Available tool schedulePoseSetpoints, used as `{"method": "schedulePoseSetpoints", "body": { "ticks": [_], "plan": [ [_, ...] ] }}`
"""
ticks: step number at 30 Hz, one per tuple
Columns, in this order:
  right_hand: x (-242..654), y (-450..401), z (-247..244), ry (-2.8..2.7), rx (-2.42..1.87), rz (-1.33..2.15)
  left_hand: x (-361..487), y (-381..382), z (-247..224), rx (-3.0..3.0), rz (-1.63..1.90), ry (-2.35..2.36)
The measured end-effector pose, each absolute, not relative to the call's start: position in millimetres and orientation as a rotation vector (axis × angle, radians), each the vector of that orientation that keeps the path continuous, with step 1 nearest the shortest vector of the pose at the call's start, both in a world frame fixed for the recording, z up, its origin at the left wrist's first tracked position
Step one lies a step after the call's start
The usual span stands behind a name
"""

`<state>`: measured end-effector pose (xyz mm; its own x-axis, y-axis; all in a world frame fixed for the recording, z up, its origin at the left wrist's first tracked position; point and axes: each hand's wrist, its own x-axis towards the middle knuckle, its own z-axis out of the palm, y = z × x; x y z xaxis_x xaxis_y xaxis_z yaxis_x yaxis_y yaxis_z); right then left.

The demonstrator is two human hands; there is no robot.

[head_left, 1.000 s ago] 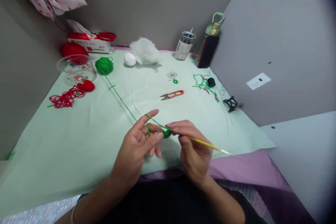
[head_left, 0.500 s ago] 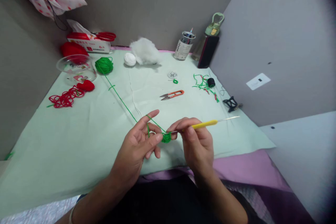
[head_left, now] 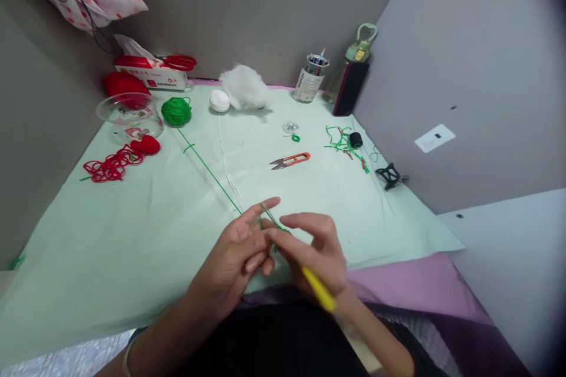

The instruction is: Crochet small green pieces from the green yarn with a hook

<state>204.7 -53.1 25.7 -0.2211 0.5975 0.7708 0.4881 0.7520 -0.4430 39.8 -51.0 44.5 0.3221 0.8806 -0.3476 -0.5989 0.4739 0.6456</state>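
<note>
My left hand (head_left: 236, 247) pinches a small green crocheted piece (head_left: 277, 237), mostly hidden behind the fingers. Green yarn (head_left: 212, 174) loops over its raised index finger and runs back to a green ball (head_left: 176, 111). Against the piece, my right hand (head_left: 316, 250) has its thumb close to the left fingertips and its index finger lifted. A yellow-handled hook (head_left: 319, 288) lies in the right hand, its handle slanting down toward me, slightly blurred. The hook's tip is hidden.
Orange snips (head_left: 290, 160) lie beyond the hands. Further back are white stuffing (head_left: 244, 87), a white yarn ball (head_left: 219, 101), a pen jar (head_left: 311, 78) and a phone (head_left: 351, 88). Red yarn (head_left: 108, 166) lies left; green scraps (head_left: 340, 139) and a black clip (head_left: 391, 176) lie right.
The hook handle has swung from pointing right to pointing down toward me. My right hand has turned and lifted its index finger. My left hand has shifted slightly right and down.
</note>
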Motion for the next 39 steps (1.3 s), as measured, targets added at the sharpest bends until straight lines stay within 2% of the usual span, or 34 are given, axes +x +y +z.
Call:
{"method": "schedulePoseSetpoints", "body": {
  "ticks": [4, 7, 11, 17, 21, 25, 29, 35, 37, 39],
  "plan": [
    [202, -49, 29, -1.462, -0.804, 0.685, 37, -47, 46, 0.441, 1.061, 0.74],
    [198, -45, 32, -1.403, -0.787, 0.831, 40, -49, 43, 0.575, 1.128, 0.774],
    [196, -47, 31, -1.457, -0.818, 0.775, 44, -53, 39, 0.667, 1.168, 0.813],
    [202, -56, 24, -1.787, -0.895, 0.333, 44, -50, 42, 0.456, 1.098, 0.747],
    [202, -51, 26, -1.451, -0.87, 0.67, 41, -46, 45, 0.334, 1.055, 0.712],
    [196, -44, 30, -1.314, -0.796, 0.911, 43, -48, 42, 0.491, 1.146, 0.747],
    [193, -45, 30, -1.394, -0.849, 0.832, 47, -50, 39, 0.602, 1.185, 0.793],
    [197, -56, 21, -1.736, -0.917, 0.26, 46, -47, 41, 0.46, 1.08, 0.73],
    [199, -55, 22, -1.667, -0.91, 0.336, 43, -45, 41, 0.396, 1.02, 0.706],
    [200, -51, 24, -1.461, -0.902, 0.579, 41, -44, 40, 0.382, 1.043, 0.726]
  ]
}}
